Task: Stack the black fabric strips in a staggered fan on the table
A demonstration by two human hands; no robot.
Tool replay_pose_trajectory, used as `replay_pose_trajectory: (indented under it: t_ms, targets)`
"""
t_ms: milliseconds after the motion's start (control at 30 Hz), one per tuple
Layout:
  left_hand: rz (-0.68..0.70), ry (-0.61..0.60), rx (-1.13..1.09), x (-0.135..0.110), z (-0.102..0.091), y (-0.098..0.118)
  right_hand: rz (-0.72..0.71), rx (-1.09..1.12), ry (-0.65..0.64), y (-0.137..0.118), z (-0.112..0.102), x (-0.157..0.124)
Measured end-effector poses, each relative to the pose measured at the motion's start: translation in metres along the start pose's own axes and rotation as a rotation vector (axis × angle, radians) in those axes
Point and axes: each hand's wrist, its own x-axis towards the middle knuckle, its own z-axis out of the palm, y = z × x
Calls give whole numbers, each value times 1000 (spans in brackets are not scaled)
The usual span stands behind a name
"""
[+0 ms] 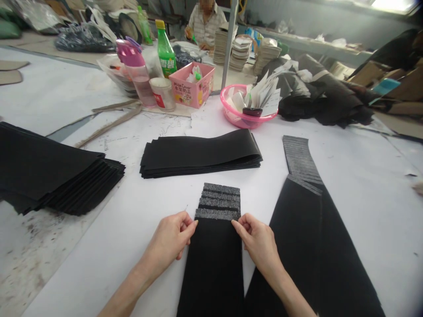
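Head view: I see the strip [214,268] lying lengthwise away from me; left fingers [189,230] and right fingers [243,230], equally near, pinch its opposite side edges.

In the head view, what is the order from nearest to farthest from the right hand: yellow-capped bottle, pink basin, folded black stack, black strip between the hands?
1. Black strip: at the right hand's fingertips.
2. Folded black stack: ahead, to the left.
3. Pink basin: farther, nearly straight ahead.
4. Yellow-capped bottle: far back, left.
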Motion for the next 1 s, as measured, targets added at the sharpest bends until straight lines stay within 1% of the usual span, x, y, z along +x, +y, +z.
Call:
replay_pose_trajectory:
  t_ms: [233,467,767,1000]
  targets:
    - [-5,-11,3,1,0,1,-3,27,7,1,2,0]
    - [1,-24,45,3,1,-3,1,93,32,-1,0,-3]
    - [4,14,75,-4,2,8,19,109,44,-2,-2,-2]
    - [-25,-13,71,1,2,0,15,99,50,-2,-2,-2]
